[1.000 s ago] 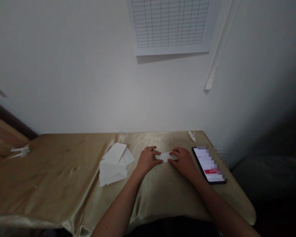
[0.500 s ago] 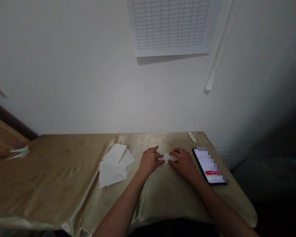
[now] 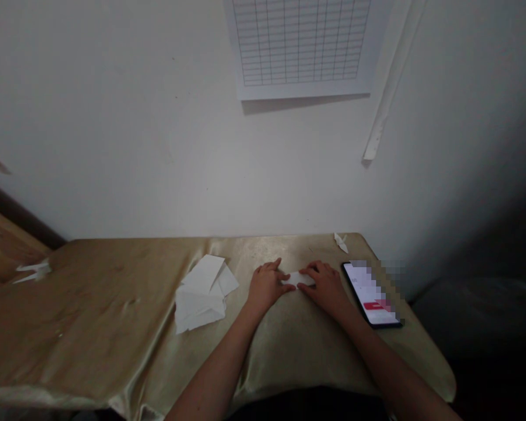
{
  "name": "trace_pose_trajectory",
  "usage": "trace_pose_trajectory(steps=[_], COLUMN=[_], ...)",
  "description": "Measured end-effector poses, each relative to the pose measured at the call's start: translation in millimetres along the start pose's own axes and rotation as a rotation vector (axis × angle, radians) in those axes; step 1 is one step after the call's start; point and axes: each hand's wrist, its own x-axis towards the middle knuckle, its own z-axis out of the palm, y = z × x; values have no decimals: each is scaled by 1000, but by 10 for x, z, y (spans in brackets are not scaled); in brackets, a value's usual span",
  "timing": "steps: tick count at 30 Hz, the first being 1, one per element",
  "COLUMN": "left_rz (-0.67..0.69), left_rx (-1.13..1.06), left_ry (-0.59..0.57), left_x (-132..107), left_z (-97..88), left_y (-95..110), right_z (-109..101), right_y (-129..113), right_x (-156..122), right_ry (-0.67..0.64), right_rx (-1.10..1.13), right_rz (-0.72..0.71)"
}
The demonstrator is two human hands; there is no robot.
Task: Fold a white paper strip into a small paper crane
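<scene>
A small folded white paper lies on the gold cloth of the table. My left hand presses on its left end with curled fingers. My right hand presses on its right end, fingers bent over it. Most of the paper is hidden beneath both hands.
A loose pile of white paper sheets lies left of my hands. A lit phone lies to the right near the table edge. A small folded paper figure sits at the back right corner. Behind, a grid chart hangs on the wall.
My hands have drawn closer together over the paper, so less of it shows between them. Nothing else has moved.
</scene>
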Motion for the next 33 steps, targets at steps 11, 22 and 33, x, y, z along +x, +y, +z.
trace_pose_trajectory(steps=[11, 22, 33], left_rz=[-102, -117, -121], left_rx=[-18, -50, -86], left_ry=[-28, -155, -214], left_x=[-32, -29, -50], left_z=[1, -91, -136], left_y=[50, -90, -151], right_z=[48, -23, -17], right_y=[44, 236, 418], right_x=[53, 85, 85], right_ry=[10, -68, -63], right_rx=[43, 172, 187], right_rz=[38, 8, 72])
